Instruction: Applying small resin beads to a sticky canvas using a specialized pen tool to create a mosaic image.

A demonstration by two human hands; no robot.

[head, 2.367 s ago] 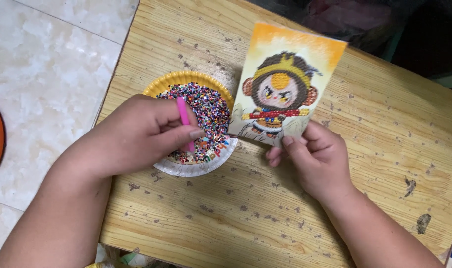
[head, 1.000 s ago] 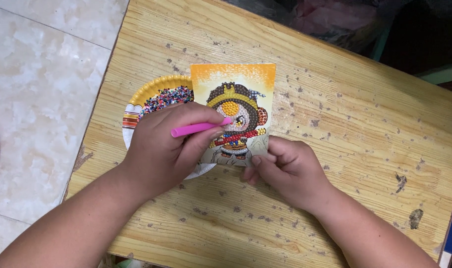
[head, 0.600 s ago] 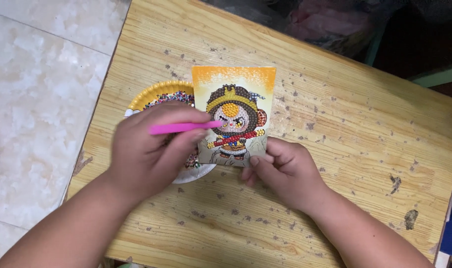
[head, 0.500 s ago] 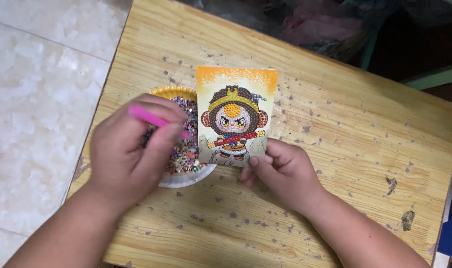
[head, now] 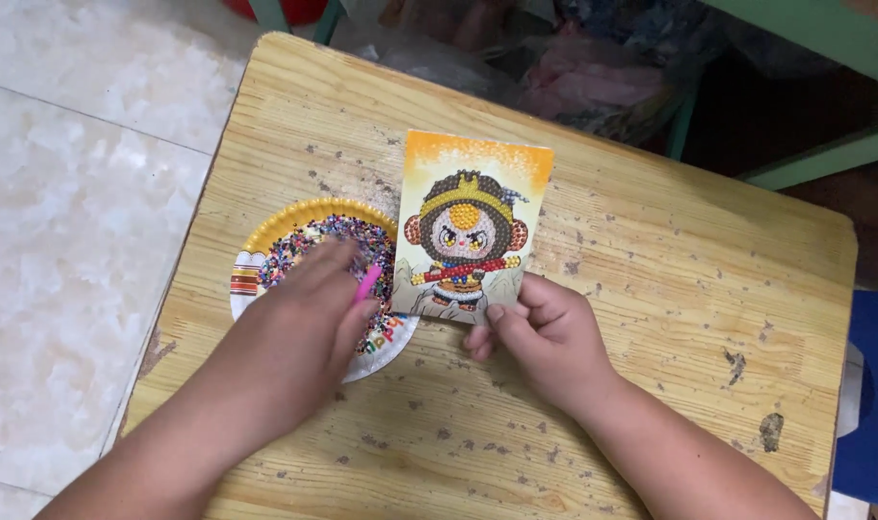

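Left hand (head: 294, 337) in the bead plate with a pink pen, right hand (head: 545, 337) holding the bead picture card.

Left fingers are curled shut around the pink pen (head: 366, 285), its tip down among the mixed beads (head: 309, 246) on the paper plate (head: 265, 226); the hand covers the plate's near half. Right fingers pinch the lower edge of the card (head: 470, 226), thumb on top, the card tilted up off the wooden worktop (head: 651, 250) with its left edge over the plate rim. The card shows a bead monkey figure on an orange ground. Tiled floor (head: 82, 183) on the left.
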